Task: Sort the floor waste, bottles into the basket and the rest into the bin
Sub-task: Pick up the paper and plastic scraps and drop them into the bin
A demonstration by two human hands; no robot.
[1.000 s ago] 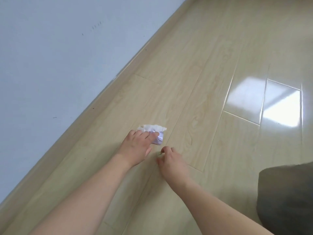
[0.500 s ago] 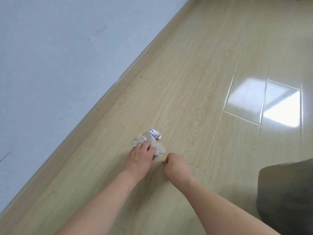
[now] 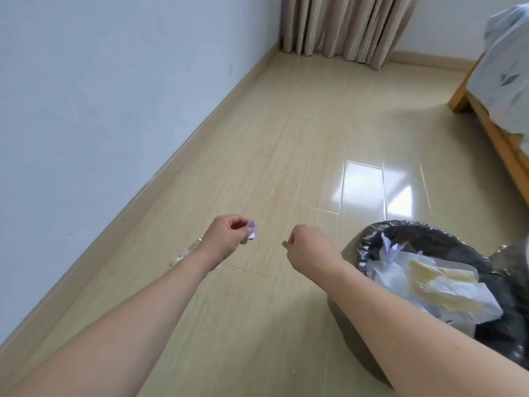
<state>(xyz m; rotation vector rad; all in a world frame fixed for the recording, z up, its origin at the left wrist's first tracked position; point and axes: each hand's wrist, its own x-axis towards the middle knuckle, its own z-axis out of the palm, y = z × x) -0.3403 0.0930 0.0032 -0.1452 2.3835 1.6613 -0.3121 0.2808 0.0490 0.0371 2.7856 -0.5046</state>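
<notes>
My left hand (image 3: 226, 239) is raised above the floor and grips a small crumpled pale-purple paper wad (image 3: 252, 230); a clear plastic scrap (image 3: 187, 252) hangs below the wrist, partly hidden by my arm. To its right, my right hand (image 3: 310, 247) pinches a tiny yellowish-green scrap (image 3: 285, 244) between thumb and fingers. The bin (image 3: 429, 230), lined with a black bag, stands at the lower right, just right of my right forearm, and holds white plastic, paper and yellowish waste. No bottle or basket is in view.
A pale blue wall (image 3: 86, 110) with a baseboard runs along the left. Curtains (image 3: 343, 27) hang at the far end. A wooden bed frame (image 3: 492, 133) with light bedding stands at the right. Light wooden floor (image 3: 286, 144) stretches between them.
Both hands have lifted off the floor with the waste in them. The view has risen and swung right, bringing the bin, the bed and the curtains into sight.
</notes>
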